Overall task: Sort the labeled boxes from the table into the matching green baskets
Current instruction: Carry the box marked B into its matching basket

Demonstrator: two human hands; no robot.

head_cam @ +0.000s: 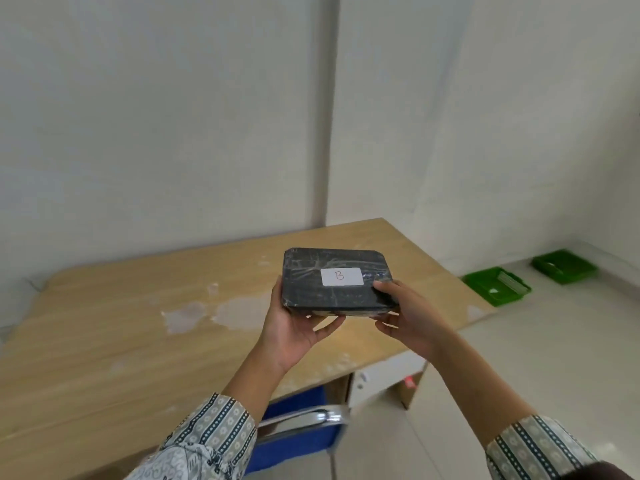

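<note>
Both hands, the left hand (294, 327) and the right hand (408, 317), grip a black box (336, 282) above the table (138, 323); its white label (342, 276) reads "B".

Both hands, left hand (294, 327) and right hand (408, 317), hold a black box (336, 280) labeled B above the table (138, 323); two green baskets (497, 285) (564, 266) lie on the floor at the right of the frame.

I hold a flat black plastic-wrapped box (337, 282) level at the frame's centre, its white label (a handwritten B) facing up, while two green baskets (497, 285) (563, 266) sit side by side on the floor at middle right.
</note>
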